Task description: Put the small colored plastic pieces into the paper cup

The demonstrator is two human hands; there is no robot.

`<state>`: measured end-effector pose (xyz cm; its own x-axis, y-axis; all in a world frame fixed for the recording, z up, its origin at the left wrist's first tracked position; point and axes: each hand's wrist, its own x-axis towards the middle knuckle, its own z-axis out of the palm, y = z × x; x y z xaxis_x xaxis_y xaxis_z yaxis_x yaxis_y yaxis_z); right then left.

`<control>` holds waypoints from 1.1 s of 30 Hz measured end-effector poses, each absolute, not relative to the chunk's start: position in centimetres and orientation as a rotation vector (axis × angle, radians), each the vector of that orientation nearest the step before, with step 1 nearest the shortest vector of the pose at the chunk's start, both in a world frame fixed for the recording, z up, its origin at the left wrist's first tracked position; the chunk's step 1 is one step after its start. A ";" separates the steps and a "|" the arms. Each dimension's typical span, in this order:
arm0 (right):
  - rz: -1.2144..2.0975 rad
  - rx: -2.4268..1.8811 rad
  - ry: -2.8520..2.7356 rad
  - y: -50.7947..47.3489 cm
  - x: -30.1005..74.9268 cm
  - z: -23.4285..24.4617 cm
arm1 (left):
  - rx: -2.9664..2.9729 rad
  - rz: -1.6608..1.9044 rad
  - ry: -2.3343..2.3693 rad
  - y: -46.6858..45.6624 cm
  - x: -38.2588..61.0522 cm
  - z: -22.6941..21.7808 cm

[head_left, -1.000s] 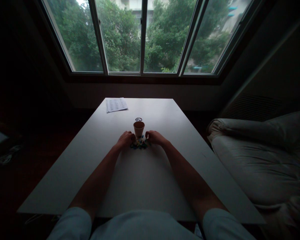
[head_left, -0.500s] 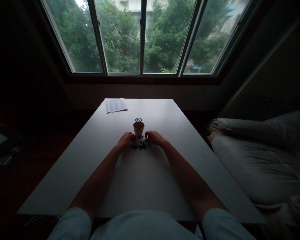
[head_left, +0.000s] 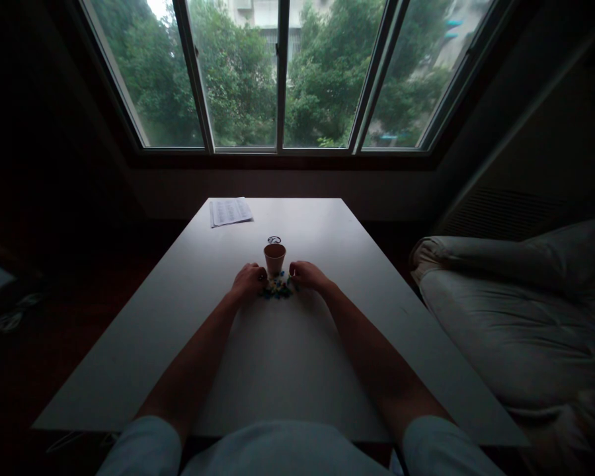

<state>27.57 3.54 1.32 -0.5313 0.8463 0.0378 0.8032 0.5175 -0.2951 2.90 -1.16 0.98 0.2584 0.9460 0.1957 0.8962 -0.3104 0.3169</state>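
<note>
A paper cup (head_left: 275, 262) stands upright on the white table, its open mouth toward me. Small colourful pieces (head_left: 277, 289), blue, green, yellow and others, lie in a loose pile just in front of it; their kind is too small to tell. My left hand (head_left: 248, 279) rests at the pile's left edge with its fingers curled in. On the right side of the cup and pile, my right hand (head_left: 308, 274) has thumb and fingers drawn together. Whatever either hand pinches is hidden or too small to make out.
Behind the cup lies a small dark ring-shaped item (head_left: 274, 240). Printed sheets of paper (head_left: 231, 211) sit at the far left corner of the white table (head_left: 277, 370). A padded, cloth-covered piece of furniture (head_left: 506, 317) stands to the right. A window (head_left: 277, 79) spans the far wall.
Both hands have shifted slightly outward, away from the pile and cup. The cup stays in place, and the pile looks much the same.
</note>
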 end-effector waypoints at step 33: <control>0.187 -1.525 -2.312 2.6 26.3 2.1 | 2.413 0.587 1.687 -1.3 3.2 1.2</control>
<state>26.31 2.63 2.15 -0.3504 0.9088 0.2263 0.8606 0.4078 -0.3051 3.24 -1.34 1.23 0.2954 0.9260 0.2350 0.8718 -0.3619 0.3301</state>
